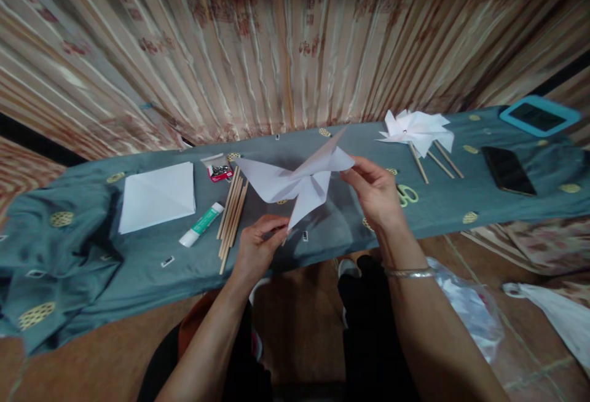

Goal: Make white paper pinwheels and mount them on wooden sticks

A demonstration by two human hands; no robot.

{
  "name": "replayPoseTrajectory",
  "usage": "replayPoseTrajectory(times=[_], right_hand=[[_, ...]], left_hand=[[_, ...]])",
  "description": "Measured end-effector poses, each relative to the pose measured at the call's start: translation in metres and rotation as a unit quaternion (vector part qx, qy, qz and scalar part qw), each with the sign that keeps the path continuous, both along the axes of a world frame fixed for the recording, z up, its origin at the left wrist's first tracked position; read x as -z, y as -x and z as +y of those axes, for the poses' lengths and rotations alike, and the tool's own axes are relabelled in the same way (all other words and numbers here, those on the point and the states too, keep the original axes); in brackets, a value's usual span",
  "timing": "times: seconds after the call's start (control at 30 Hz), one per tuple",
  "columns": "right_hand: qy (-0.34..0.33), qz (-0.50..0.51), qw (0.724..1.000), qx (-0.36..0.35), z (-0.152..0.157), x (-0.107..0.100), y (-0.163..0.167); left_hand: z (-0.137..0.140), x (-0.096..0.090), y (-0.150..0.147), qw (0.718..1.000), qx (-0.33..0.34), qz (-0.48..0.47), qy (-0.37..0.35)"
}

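Note:
A white paper sheet (295, 184), cut into pointed flaps like a pinwheel, is held up over the cloth-covered bench. My left hand (260, 245) pinches the tip of its lower flap between thumb and fingers. At the right end of the paper, my right hand (375, 190) grips another flap, fingers closed on it. Left of the paper lies a bundle of wooden sticks (233, 214). Beside them are a glue tube (201, 225) with a green label and a small red box (218, 170) of metal pins. Green-handled scissors (407, 195) lie partly hidden behind my right wrist.
White paper squares (159, 196) are stacked at the left, near bunched cloth (59, 254). Finished pinwheels (417, 128) on sticks lie at the back right. Further right are a black phone (509, 170) and a blue-framed tablet (539, 115). A plastic bag (470, 307) is on the floor.

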State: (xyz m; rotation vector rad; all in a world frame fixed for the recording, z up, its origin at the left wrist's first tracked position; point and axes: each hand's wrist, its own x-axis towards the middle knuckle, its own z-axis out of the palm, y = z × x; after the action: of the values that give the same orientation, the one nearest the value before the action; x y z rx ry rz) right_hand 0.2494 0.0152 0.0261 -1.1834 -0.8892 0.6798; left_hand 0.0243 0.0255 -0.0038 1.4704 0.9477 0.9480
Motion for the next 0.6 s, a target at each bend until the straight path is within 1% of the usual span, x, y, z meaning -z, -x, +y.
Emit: replayPoseTrajectory(times=[0.13, 0.23, 0.37, 0.47, 0.6], right_hand=[[0.05, 0.005, 0.999, 0.021, -0.002, -0.002, 0.002], [0.075, 0.035, 0.997, 0.006, -0.005, -0.005, 0.004], [0.095, 0.074, 0.992, -0.045, -0.008, -0.01, 0.008], [0.117, 0.092, 0.985, -0.085, -0.011, -0.012, 0.012], [0.158, 0.073, 0.973, -0.15, -0.014, -0.013, 0.017]], left_hand=[[0.0, -0.001, 0.001, 1.0, -0.011, -0.004, 0.006], [0.0, -0.002, 0.001, 1.0, -0.016, -0.002, 0.012], [0.001, -0.002, 0.002, 1.0, -0.023, -0.003, 0.004], [0.001, -0.001, 0.003, 1.0, -0.027, 0.005, -0.016], [0.002, 0.005, 0.005, 0.998, -0.039, 0.018, -0.043]])
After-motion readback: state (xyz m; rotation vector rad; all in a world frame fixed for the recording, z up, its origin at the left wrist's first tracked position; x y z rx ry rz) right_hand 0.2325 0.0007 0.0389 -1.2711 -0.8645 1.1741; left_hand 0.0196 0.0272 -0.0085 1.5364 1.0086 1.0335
